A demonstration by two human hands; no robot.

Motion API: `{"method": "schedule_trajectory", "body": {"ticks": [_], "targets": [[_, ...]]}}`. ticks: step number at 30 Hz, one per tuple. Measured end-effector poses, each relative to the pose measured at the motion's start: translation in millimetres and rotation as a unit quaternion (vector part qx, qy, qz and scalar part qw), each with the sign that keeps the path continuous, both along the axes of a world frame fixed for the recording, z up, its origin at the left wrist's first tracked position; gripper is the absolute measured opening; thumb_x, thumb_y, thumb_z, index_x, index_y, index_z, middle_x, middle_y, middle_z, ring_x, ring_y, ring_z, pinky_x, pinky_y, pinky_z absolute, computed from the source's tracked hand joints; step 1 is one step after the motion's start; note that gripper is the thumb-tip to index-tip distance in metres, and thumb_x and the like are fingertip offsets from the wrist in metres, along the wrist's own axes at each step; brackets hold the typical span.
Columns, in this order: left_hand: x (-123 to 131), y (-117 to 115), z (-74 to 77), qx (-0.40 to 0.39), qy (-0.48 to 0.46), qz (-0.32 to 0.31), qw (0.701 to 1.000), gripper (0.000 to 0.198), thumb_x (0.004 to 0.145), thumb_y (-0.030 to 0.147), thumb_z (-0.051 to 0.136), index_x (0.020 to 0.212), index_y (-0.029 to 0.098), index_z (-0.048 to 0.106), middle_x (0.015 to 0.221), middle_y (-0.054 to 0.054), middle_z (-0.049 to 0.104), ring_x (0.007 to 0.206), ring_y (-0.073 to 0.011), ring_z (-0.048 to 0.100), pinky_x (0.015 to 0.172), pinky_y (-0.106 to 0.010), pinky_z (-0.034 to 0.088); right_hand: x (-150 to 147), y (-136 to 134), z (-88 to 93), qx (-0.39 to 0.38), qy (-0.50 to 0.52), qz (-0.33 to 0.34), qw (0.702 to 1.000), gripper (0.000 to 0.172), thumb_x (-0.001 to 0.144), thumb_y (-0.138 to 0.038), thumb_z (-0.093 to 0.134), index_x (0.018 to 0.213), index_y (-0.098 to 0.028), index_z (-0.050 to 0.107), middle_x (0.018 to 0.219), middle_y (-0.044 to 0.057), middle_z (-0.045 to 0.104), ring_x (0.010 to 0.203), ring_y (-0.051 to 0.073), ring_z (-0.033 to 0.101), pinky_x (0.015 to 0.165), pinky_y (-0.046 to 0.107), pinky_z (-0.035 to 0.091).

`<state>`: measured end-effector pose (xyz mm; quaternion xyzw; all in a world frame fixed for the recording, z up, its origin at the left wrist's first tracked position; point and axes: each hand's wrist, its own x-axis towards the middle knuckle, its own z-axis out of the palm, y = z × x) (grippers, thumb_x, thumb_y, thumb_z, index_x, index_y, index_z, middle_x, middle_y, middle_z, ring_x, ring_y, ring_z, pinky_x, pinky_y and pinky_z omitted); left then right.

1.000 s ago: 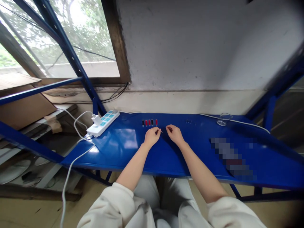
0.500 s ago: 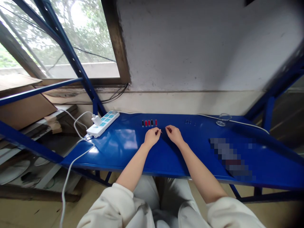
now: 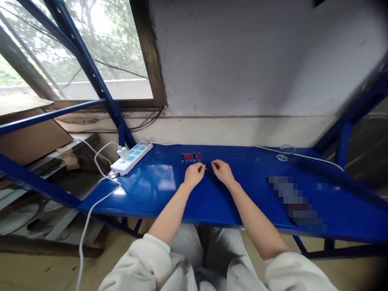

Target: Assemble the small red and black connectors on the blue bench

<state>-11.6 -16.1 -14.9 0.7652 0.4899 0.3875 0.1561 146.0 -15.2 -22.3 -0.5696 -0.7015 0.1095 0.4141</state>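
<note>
Across the long, glossy blue metal table [image 3: 151,198], your work looks partway along, judging by how things lie. Both your bare hands are over its middle, apart from each other, the left hand [image 3: 194,173] just short of the lined-up pieces and the right hand [image 3: 222,170] across a narrow gap. Beyond your left knuckles, five small, shiny red and black cylinders with pale ends [image 3: 190,157] form a row: black, red, red, black, then a wider space and one more red. That row seems to be the part already arranged. Farther right, a few tiny clear bits [image 3: 240,155] lie loose near the back edge, untouched by either hand, so they may be what is left.

On the right side, a pixelated dark slab [image 3: 294,202] is masked, and you cannot read what it is. Behind it, the round, clear plastic dish or lid [image 3: 283,155] is too see-through to tell which. Your left thumb and forefinger press together, seemingly pinching a thin, pointed sliver [image 3: 206,168] whose kind is too small to make out. Your right fingertips curl close, but shadow hides whether anything sits between them.
</note>
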Motion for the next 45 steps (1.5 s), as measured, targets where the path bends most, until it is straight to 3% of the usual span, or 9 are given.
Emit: {"method": "schedule_trajectory", "body": {"ticks": [8,11,14,18,25,31,34,39,45], "targets": [[-2.9,8.2,8.9,-0.061,0.104,0.099,0.988,0.026,0.083,0.033,0.039,0.078,0.019,0.061,0.067,-0.003,0.062,0.065,-0.0158,0.058,0.056,-0.023,0.035,-0.6,-2.0,4.2,-0.001,-0.005,-0.023,1.0,0.022,0.078,-0.025,0.04,0.082,-0.018,0.06,0.077,0.006,0.063,0.068,0.016,0.057,0.061,0.026,0.042],[-3.8,13.6,17.7,-0.078,0.124,0.105,0.984,0.026,0.081,0.034,0.042,0.098,0.021,0.057,0.077,-0.005,0.064,0.072,-0.0188,0.06,0.059,-0.025,0.038,-1.3,-2.7,5.6,0.006,-0.008,-0.029,1.0,0.022,0.078,-0.025,0.039,0.083,-0.018,0.06,0.077,0.007,0.063,0.067,0.016,0.057,0.061,0.026,0.042],[-1.3,17.8,24.8,-0.09,0.154,0.099,0.979,0.048,0.081,0.033,0.043,0.127,0.021,0.036,0.085,-0.008,0.064,0.074,-0.0206,0.061,0.062,-0.027,0.041,-2.1,-2.9,5.6,0.017,-0.012,-0.027,0.999,0.023,0.079,-0.025,0.039,0.083,-0.018,0.06,0.078,0.006,0.063,0.067,0.016,0.057,0.061,0.026,0.042],[7.6,23.5,26.7,-0.107,0.203,0.085,0.97,0.065,0.082,0.031,0.042,0.138,0.02,0.011,0.09,-0.011,0.064,0.076,-0.0226,0.061,0.065,-0.03,0.043,-2.8,-2.8,4.4,0.021,-0.018,-0.023,0.999,0.023,0.079,-0.024,0.038,0.084,-0.018,0.059,0.078,0.006,0.063,0.068,0.016,0.057,0.06,0.025,0.041],[20.0,39.9,16.6,-0.099,0.22,0.123,0.963,0.057,0.084,0.029,0.039,0.136,0.018,0.02,0.091,-0.014,0.063,0.079,-0.0257,0.062,0.067,-0.033,0.044,-4.1,-4.3,6.2,0.011,-0.019,-0.016,1.0,0.022,0.078,-0.023,0.038,0.082,-0.018,0.059,0.078,0.006,0.062,0.068,0.016,0.056,0.061,0.026,0.041],[17.0,42.5,15.4,-0.04,0.089,0.091,0.991,0.028,0.085,0.019,0.034,0.099,0.018,0.059,0.089,-0.011,0.064,0.08,-0.0204,0.061,0.069,-0.03,0.044,-5.0,-4.4,7.2,0.001,-0.004,-0.019,1.0,0.021,0.079,-0.026,0.038,0.081,-0.019,0.058,0.078,0.006,0.062,0.069,0.017,0.056,0.061,0.026,0.04],[14.4,36.7,16.9,-0.072,-0.066,0.013,0.995,0.023,0.084,0.02,0.039,0.095,0.017,0.058,0.081,-0.007,0.065,0.061,-0.014,0.06,0.061,-0.026,0.046,-6.0,-3.9,7.4,-0.019,0.031,-0.051,0.998,0.025,0.082,-0.034,0.035,0.085,-0.019,0.055,0.077,0.006,0.061,0.068,0.018,0.056,0.06,0.027,0.039],[12.0,23.5,11.9,-0.153,-0.261,-0.12,0.945,0.021,0.083,0.026,0.042,0.098,0.015,0.053,0.087,-0.006,0.064,0.038,-0.0048,0.05,0.045,-0.021,0.043,-10.2,-5.8,10.0,-0.078,0.124,-0.039,0.988,0.039,0.086,-0.048,0.024,0.074,-0.02,0.048,0.061,0.002,0.056,0.055,0.015,0.052,0.054,0.025,0.036],[7.6,13.2,6.3,-0.194,-0.323,-0.128,0.917,0.023,0.08,0.033,0.047,0.093,0.014,0.048,0.084,-0.007,0.064,0.038,-0.0055,0.052,0.038,-0.017,0.036,-16.0,-10.0,14.2,-0.036,0.158,0.009,0.987,0.044,0.084,-0.053,0.028,0.058,-0.02,0.041,0.051,-0.002,0.046,0.048,0.011,0.043,0.051,0.023,0.033]]}}
